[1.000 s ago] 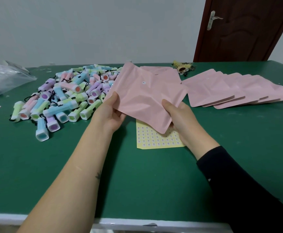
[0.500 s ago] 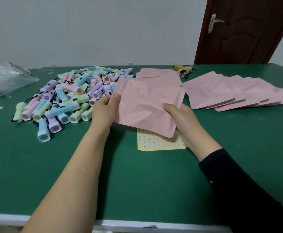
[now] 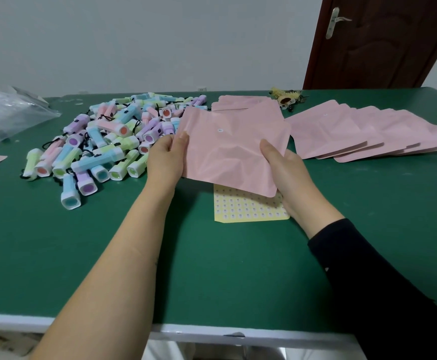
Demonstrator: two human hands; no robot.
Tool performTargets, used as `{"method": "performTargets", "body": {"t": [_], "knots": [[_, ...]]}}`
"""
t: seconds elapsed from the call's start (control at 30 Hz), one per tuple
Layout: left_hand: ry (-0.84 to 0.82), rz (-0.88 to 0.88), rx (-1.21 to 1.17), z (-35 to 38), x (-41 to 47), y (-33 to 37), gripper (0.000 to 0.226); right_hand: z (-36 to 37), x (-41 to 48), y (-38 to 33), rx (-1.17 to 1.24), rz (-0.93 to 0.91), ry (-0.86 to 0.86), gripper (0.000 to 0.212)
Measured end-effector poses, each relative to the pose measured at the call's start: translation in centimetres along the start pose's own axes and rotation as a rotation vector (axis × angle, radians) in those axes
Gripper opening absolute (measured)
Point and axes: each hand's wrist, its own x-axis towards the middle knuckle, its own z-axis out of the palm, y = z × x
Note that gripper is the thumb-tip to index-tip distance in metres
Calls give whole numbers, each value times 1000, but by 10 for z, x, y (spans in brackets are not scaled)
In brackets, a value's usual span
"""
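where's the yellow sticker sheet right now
In the head view, the yellow sticker sheet lies on the green table at centre, partly hidden by the pink pouch held by the left hand and right hand, right of the flashlight pile.

Table [image 3: 56,255]: heap of small torches [image 3: 103,149] at left, overlapping row of pouches [image 3: 368,133] at right, sticker sheet [image 3: 246,207] between them. Single pouch [image 3: 233,152] above the sheet's far edge. Plastic bag [image 3: 6,113] at far left.
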Motion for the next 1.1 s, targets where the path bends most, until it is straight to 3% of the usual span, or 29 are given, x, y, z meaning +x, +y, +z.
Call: {"method": "performTargets", "body": {"t": [0.17,0.33,0.47,0.6,0.83,1.1], "knots": [[15,-14,128,0,1,-2,38,-1,1,1,-37,24,-5,53],[8,38,144,-8,2,1,36,-3,2,0,-38,-8,-41,21],[-30,64,82,-11,3,3,32,-4,2,1,-42,5,-58,23],[-53,-11,5,-11,3,2,30,-7,5,1,-55,-13,-71,5],[3,-12,-148,-14,6,4,25,-16,7,-3,-138,18,-202,14],[-21,-27,-121,-2,1,5,20,-22,10,-3,108,68,-46,12]]}}
